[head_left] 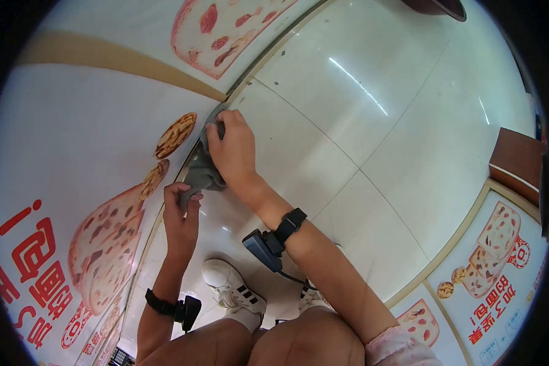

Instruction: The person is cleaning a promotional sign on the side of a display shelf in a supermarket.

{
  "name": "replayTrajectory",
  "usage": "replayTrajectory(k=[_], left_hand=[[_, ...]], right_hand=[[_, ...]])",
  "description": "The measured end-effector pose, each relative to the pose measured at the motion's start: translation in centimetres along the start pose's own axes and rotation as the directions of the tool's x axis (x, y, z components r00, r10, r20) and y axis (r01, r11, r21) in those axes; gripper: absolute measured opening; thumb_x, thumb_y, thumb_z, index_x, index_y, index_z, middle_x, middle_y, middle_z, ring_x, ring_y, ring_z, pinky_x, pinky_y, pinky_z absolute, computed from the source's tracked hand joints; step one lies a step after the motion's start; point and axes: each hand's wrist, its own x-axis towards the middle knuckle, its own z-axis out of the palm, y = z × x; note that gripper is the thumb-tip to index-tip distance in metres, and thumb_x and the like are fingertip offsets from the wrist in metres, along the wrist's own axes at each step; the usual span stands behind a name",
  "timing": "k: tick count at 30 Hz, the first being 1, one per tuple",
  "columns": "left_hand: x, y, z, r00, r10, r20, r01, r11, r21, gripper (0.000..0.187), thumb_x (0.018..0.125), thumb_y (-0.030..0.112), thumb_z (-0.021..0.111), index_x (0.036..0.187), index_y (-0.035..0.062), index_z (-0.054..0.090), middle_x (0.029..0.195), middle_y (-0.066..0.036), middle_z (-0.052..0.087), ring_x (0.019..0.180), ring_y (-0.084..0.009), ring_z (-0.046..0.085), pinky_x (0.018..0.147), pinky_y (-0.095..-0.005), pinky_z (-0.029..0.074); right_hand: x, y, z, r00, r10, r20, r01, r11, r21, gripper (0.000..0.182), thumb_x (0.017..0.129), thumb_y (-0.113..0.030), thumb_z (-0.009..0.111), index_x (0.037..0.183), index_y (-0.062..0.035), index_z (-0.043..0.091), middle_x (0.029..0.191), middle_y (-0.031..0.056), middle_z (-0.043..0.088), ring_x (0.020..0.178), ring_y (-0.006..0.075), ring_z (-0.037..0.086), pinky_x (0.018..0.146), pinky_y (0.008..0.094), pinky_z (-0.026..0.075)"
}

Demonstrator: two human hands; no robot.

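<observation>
A crumpled grey cloth [202, 174] lies along the foot of a printed panel, where the panel meets the tiled floor. My right hand [233, 146] presses the far part of the cloth against the panel's bottom edge, fingers curled over it. Nearer to me, my left hand [182, 204] pinches the other end of the same cloth between thumb and fingers. Part of the cloth is hidden under my right hand.
The white panel [104, 104] with bread pictures rises at the left. Another printed panel [470, 305] and a brown box [516, 161] stand at the right. A dark round vessel [439, 7] is at the top. Below are my white shoes [232, 283] on glossy tiles [348, 207].
</observation>
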Motion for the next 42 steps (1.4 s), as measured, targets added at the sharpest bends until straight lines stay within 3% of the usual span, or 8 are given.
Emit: replayTrajectory(k=[5, 8, 25, 38, 42], left_hand=[[0.2, 0.6, 0.3, 1.0, 0.012, 0.008, -0.012, 1.0, 0.011, 0.02, 0.091, -0.001, 0.051, 0.11, 0.0024, 0.044, 0.099, -0.008, 0.056, 0.092, -0.0153, 0.06, 0.081, -0.0285, 0.048], [0.4, 0.3, 0.6, 1.0, 0.002, 0.009, -0.002, 1.0, 0.002, 0.021, 0.091, 0.0, 0.051, 0.11, 0.0025, 0.044, 0.099, -0.009, 0.056, 0.092, -0.0152, 0.059, 0.081, -0.0285, 0.048], [0.7, 0.5, 0.9, 1.0, -0.009, 0.024, 0.009, 1.0, -0.006, 0.021, 0.092, -0.002, 0.05, 0.111, 0.0028, 0.044, 0.098, -0.008, 0.056, 0.092, -0.0145, 0.059, 0.081, -0.0269, 0.047], [0.5, 0.6, 1.0, 0.999, 0.0, 0.04, 0.0, 1.0, 0.015, 0.026, 0.091, -0.003, 0.049, 0.115, 0.0025, 0.043, 0.105, -0.01, 0.055, 0.098, -0.0176, 0.061, 0.082, -0.0277, 0.048], [0.3, 0.8, 0.7, 0.999, -0.025, 0.048, 0.025, 1.0, 0.005, 0.027, 0.09, -0.004, 0.049, 0.115, 0.0023, 0.044, 0.107, -0.011, 0.055, 0.099, -0.0178, 0.061, 0.082, -0.0278, 0.048]], right_hand=[[-0.5, -0.2, 0.5, 0.998, -0.036, -0.047, 0.033, 0.998, -0.061, 0.015, 0.085, -0.008, 0.059, 0.094, 0.0034, 0.054, 0.096, 0.0199, 0.055, 0.081, 0.0408, 0.059, 0.071, 0.047, 0.048], [-0.5, -0.6, 0.2, 0.999, -0.032, 0.021, 0.034, 0.998, -0.059, 0.014, 0.085, -0.007, 0.059, 0.093, 0.0032, 0.054, 0.096, 0.02, 0.055, 0.081, 0.0406, 0.059, 0.071, 0.0475, 0.048], [-0.4, -0.3, 0.5, 0.997, -0.043, -0.061, 0.047, 0.997, 0.067, 0.013, 0.082, -0.005, 0.061, 0.088, 0.0037, 0.052, 0.092, 0.0205, 0.057, 0.082, 0.0407, 0.058, 0.071, 0.046, 0.047], [-0.7, 0.3, 0.3, 0.999, -0.048, -0.008, 0.049, 0.992, 0.115, 0.013, 0.083, -0.003, 0.06, 0.093, 0.0026, 0.054, 0.093, 0.0198, 0.056, 0.081, 0.0411, 0.058, 0.071, 0.0451, 0.047], [-0.3, 0.5, 0.4, 0.988, -0.114, -0.102, 0.121, 0.991, 0.061, 0.013, 0.083, -0.003, 0.06, 0.094, 0.0019, 0.055, 0.095, 0.0191, 0.057, 0.082, 0.0401, 0.059, 0.07, 0.0452, 0.047]])
